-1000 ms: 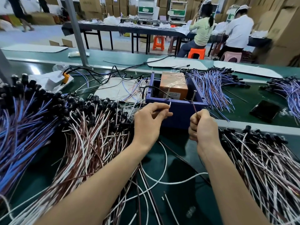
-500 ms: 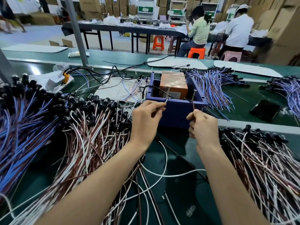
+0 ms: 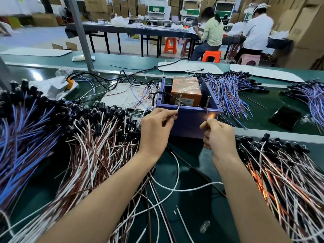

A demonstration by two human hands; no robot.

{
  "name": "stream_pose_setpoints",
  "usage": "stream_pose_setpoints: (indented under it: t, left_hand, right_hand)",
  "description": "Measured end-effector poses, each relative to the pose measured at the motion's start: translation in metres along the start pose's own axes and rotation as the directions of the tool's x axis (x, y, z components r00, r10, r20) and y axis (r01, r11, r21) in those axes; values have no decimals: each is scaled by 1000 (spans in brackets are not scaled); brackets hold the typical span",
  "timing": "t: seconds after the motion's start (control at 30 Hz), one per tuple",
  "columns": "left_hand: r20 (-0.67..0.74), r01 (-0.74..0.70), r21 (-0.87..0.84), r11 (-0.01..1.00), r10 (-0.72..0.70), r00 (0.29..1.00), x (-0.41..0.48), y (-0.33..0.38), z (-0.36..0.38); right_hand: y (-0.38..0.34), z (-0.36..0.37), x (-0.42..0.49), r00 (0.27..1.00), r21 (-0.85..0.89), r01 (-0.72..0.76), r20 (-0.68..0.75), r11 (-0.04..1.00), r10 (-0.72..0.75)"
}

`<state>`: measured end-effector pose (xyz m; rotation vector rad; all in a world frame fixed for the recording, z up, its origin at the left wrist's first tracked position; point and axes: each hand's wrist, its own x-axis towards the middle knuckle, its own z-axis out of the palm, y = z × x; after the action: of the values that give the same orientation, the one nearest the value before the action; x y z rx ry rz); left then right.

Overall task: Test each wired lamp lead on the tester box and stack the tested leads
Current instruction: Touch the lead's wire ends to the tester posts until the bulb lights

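My left hand [image 3: 156, 127] pinched one lead [image 3: 179, 170] end at the tester box [image 3: 189, 120] left pin [image 3: 180, 99], right hand [image 3: 219, 135] pinched the other, orange glow by right pin [image 3: 208, 102]

One left grip [image 3: 156, 128] and one right grip [image 3: 219, 135] pinch one lead [image 3: 175, 189]. One tester box [image 3: 189, 120] on the desk [image 3: 201, 213] has one orange block [image 3: 185, 88] and two metal pins [image 3: 180, 99]. One phone [image 3: 284, 117]. Two people [image 3: 212, 30] sit behind.

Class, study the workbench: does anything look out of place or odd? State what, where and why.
A small clear bulb lies loose on the green mat, apart from the lead piles. An orange glow shows by the right hand at the tester box: spark or lamp, unclear.
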<state>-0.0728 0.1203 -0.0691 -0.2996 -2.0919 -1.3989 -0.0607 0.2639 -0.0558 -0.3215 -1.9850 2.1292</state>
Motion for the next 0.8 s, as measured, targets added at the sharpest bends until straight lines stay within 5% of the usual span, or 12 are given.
stream_pose_setpoints:
  t: [0.47, 0.8]
  left_hand:
    - [-25, -75, -6, 997, 75, 997, -3, 8, -2]
    - [2, 14, 4, 1000, -14, 1000, -2, 4, -3]
  right_hand:
    - [-3, 0, -3, 999, 26, 11, -42, 1000, -10]
    - [-1, 2, -4, 999, 23, 23, -41, 999, -22]
